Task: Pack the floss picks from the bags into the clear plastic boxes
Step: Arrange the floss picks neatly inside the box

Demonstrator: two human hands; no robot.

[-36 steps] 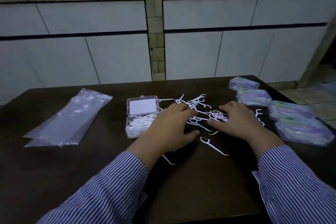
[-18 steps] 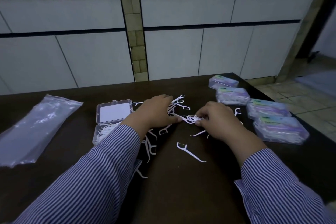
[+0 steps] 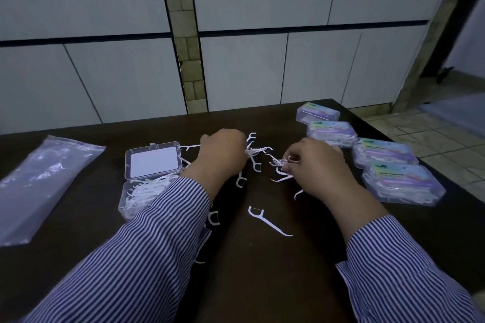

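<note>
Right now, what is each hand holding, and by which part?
Each hand pinches a small bunch of floss picks: left hand at, right hand at. Which part the fingers grip cannot be told.

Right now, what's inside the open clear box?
The open clear box holds a heap of white floss picks. The left sleeve covers its near right corner, so that part is hidden.
</note>
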